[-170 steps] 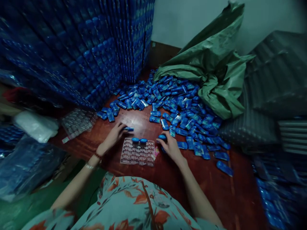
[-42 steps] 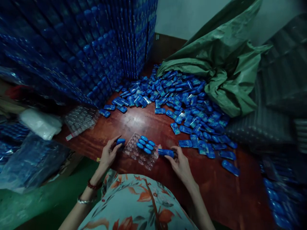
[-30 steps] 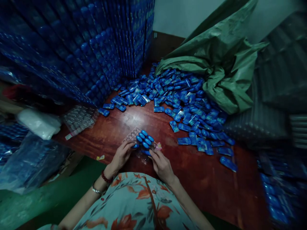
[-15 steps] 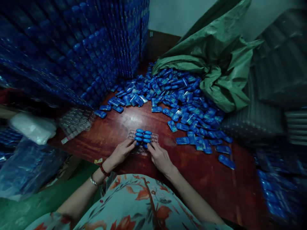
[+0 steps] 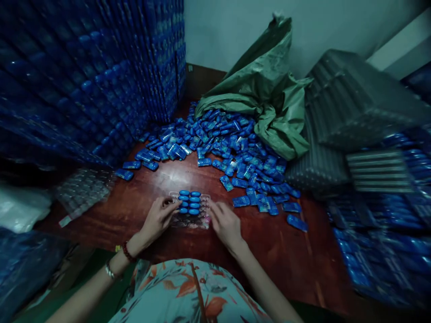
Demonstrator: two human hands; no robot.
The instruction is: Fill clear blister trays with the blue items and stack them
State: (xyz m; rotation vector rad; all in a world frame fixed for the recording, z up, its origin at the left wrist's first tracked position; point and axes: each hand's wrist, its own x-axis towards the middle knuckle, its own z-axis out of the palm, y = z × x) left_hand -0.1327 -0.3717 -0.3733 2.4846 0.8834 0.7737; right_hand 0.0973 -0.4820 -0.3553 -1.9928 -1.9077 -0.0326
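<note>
A clear plastic tray [image 5: 204, 207] with moulded hollows lies on the table in front of me. Two columns of glossy blue oblong packs [image 5: 189, 204] sit in its middle, side by side. My left hand [image 5: 160, 214] is at the tray's left side, fingers curled and closed on the edge, with fingertips against the left column of packs. At the opposite edge, my right hand [image 5: 226, 223] has its fingers bent together on the tray's rim. The fingertips' undersides are hidden. Bare clear hollows show at the right and near parts of the tray.
Beyond the tray a heap of loose blue packs [image 5: 232, 143] spreads from a green sack [image 5: 279, 112]. Stacked filled trays [image 5: 111, 80] rise at the left. Clear trays [image 5: 85, 190] lie left on the reddish-brown table [image 5: 262, 251]. Grey stacks [image 5: 350, 98] stand right.
The camera view has shifted, so the surroundings lie further left. My hands have spread from the near blue packs out to the tray's sides, uncovering the two full columns.
</note>
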